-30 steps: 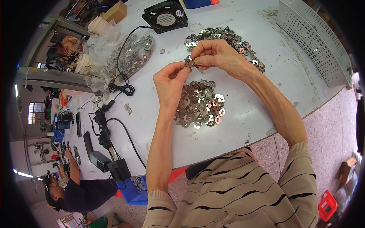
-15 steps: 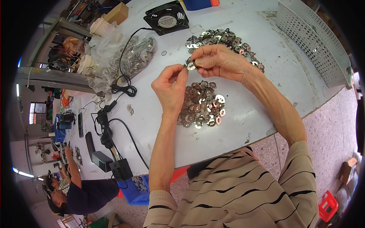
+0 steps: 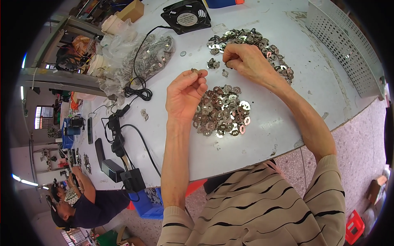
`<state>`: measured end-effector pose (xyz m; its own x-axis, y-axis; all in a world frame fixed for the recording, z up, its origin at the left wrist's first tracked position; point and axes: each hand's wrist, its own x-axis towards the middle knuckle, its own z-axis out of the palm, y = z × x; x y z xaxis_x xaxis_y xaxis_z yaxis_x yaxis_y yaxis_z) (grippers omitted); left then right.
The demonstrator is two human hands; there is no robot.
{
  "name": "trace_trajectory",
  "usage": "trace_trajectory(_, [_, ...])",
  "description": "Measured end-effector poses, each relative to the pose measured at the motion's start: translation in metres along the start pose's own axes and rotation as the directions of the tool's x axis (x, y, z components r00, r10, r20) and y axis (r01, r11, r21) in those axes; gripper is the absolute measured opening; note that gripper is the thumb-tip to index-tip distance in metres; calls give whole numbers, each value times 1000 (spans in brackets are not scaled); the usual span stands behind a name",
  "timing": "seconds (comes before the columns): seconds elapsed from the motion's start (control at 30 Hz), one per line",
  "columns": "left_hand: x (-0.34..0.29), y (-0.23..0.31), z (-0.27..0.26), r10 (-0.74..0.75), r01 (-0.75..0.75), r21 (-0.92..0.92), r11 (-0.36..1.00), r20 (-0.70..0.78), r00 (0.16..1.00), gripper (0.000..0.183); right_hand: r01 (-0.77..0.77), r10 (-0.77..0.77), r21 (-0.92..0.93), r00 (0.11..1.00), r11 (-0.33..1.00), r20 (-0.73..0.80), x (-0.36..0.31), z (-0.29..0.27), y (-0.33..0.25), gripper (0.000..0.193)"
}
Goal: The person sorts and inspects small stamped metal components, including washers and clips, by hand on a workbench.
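Note:
My left hand (image 3: 184,95) is raised over the table, thumb and forefinger pinching a small round metal part (image 3: 196,72). My right hand (image 3: 251,63) is closed in a pinch at the near side of the far heap; a small dark metal part (image 3: 228,64) shows at its fingertips, partly hidden. Between the hands lie a small cluster of metal parts (image 3: 213,63) and a single metal piece (image 3: 225,73). The far heap of round metal parts (image 3: 242,37) curves behind my right hand. Nearer to me is a second heap of slotted metal discs (image 3: 221,112).
At the right edge stands a grey perforated basket (image 3: 349,45). A black fan (image 3: 186,17) sits at the back, its cable running past a clear plastic bag of parts (image 3: 154,57). Black adapters (image 3: 133,180) lie at the left. Another person (image 3: 92,205) works beyond them.
My hands have moved apart. The right went from the disc held between both hands toward the far heap; the left keeps a part in its pinch. The view has shifted slightly.

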<state>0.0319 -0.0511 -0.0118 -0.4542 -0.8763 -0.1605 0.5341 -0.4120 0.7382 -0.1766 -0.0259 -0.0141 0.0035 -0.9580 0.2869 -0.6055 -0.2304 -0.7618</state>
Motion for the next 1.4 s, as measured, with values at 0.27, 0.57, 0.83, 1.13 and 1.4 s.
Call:
trace_trajectory(0.27, [0, 1, -5, -101, 108, -113, 988, 63, 993, 6, 120, -143, -175, 981, 977, -129, -2, 6, 10, 12])
trace_trajectory(0.57, [-18, 29, 3, -33, -99, 691, 716, 175, 984, 11, -194, 185, 155, 980, 969, 67, 5, -8, 2, 13])
trace_trajectory(0.83, [-24, 34, 9, -220, -47, 879, 474, 170, 961, 12, -330, 203, 536, 937, 777, 283, 0, -15, 0, 8])
trace_trajectory(1.13, [-13, -5, 16, 241, -272, 709, 651, 146, 959, 25, -504, 101, 714, 844, 487, 527, -2, -7, -5, 13])
trace_trajectory(1.4, [-13, -9, 12, 171, -196, 587, 786, 99, 980, 19, -466, 92, 721, 865, 513, 493, -3, -3, -10, 18])
